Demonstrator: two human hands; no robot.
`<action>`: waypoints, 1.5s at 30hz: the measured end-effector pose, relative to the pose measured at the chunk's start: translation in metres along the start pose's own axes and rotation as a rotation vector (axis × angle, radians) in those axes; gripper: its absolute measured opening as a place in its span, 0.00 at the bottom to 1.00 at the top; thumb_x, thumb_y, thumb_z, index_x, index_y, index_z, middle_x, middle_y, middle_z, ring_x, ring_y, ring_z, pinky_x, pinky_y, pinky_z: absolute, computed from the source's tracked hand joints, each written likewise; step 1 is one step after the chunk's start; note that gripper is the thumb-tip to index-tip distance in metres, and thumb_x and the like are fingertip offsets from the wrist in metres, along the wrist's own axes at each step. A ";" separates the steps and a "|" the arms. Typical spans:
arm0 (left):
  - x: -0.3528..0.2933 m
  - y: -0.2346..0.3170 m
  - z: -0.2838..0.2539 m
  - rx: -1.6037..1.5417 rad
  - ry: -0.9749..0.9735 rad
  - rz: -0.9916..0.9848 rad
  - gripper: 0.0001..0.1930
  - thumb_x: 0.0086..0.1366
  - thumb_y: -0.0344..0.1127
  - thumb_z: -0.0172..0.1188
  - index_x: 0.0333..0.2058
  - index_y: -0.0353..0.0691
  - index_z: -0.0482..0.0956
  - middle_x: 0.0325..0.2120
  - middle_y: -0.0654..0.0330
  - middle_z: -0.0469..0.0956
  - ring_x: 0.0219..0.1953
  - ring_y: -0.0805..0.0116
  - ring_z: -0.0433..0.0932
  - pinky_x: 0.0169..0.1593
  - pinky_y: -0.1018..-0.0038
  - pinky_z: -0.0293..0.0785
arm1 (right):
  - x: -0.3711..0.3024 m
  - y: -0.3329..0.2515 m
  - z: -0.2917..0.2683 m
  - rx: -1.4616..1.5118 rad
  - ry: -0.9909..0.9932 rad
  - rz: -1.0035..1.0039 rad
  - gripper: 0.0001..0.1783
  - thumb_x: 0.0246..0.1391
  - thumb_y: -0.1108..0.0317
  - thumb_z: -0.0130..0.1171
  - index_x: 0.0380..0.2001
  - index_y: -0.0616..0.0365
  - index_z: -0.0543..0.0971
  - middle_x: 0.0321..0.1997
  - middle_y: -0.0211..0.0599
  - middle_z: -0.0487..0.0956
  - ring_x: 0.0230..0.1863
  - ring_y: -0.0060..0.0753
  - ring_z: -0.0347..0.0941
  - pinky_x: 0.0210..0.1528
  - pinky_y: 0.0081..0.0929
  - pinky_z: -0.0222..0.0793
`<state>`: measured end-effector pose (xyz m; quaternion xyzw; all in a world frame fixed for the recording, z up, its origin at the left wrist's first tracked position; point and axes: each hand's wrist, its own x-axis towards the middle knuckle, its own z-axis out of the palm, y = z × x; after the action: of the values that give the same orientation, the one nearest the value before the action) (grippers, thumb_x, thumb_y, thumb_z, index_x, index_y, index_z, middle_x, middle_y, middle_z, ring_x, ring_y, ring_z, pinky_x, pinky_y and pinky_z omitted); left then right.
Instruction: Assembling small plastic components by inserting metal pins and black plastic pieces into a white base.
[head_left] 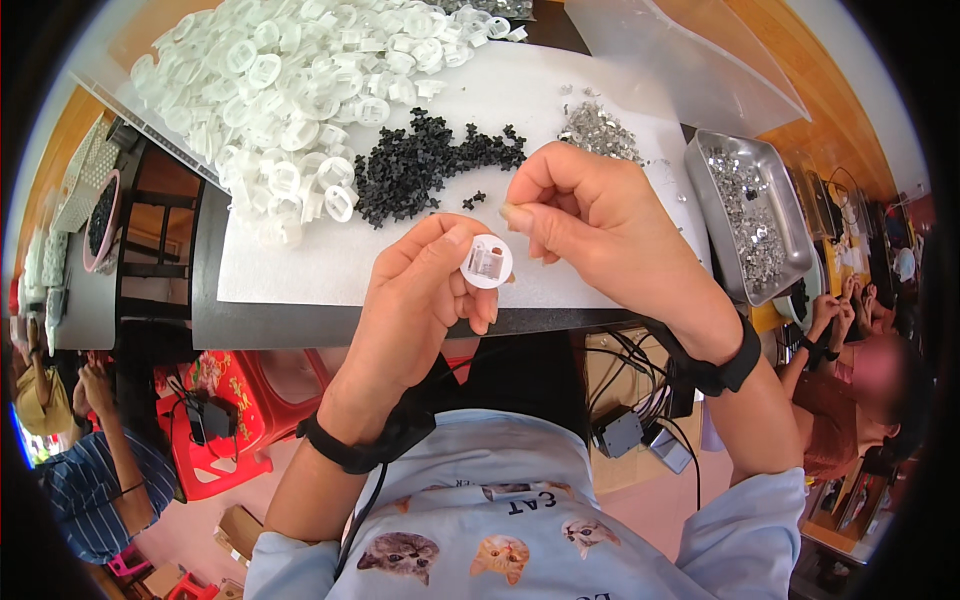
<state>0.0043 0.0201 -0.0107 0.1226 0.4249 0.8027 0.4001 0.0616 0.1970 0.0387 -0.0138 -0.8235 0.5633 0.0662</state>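
My left hand [425, 272] pinches a round white plastic part [487, 261] by its edge, its face turned up and a recessed middle showing. Just right of it and slightly higher, my right hand [585, 215] has thumb and forefinger pressed together; whatever may be between the tips is too small to make out. Beyond my hands lies a pile of small black plastic pieces [410, 165], with a couple of loose ones [474, 200] nearer me. A heap of small shiny metal pieces [603, 130] sits behind my right hand.
White paper [300, 280] covers the dark table. A large heap of white plastic parts [270, 75] fills the back left. At right stands a metal tray [745, 290] holding shiny bits. Red stools [250, 400] are below left; cables and small boxes [620, 430] lie below right. People work on both sides.
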 end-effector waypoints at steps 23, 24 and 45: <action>-0.001 0.005 0.005 -0.035 0.005 0.008 0.16 0.72 0.42 0.46 0.45 0.34 0.72 0.27 0.59 0.76 0.21 0.75 0.70 0.23 0.81 0.61 | 0.002 -0.004 0.009 0.029 -0.050 -0.091 0.06 0.56 0.72 0.55 0.29 0.64 0.74 0.20 0.34 0.75 0.23 0.19 0.68 0.27 0.23 0.65; -0.002 0.005 0.005 -0.035 0.007 0.009 0.16 0.72 0.42 0.46 0.45 0.34 0.72 0.27 0.59 0.76 0.21 0.75 0.70 0.23 0.81 0.61 | 0.002 -0.007 0.007 0.030 -0.052 -0.092 0.06 0.56 0.72 0.55 0.29 0.64 0.74 0.20 0.34 0.75 0.23 0.19 0.68 0.27 0.23 0.65; -0.003 0.004 0.008 0.125 0.095 0.076 0.18 0.71 0.46 0.50 0.40 0.35 0.79 0.22 0.64 0.74 0.19 0.81 0.68 0.21 0.84 0.61 | -0.026 -0.013 0.004 -0.683 -0.089 -0.639 0.08 0.40 0.77 0.56 0.28 0.63 0.71 0.43 0.38 0.76 0.37 0.41 0.73 0.32 0.31 0.74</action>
<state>0.0084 0.0212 -0.0025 0.1252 0.4878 0.7940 0.3405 0.0871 0.1863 0.0465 0.2436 -0.9268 0.2115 0.1924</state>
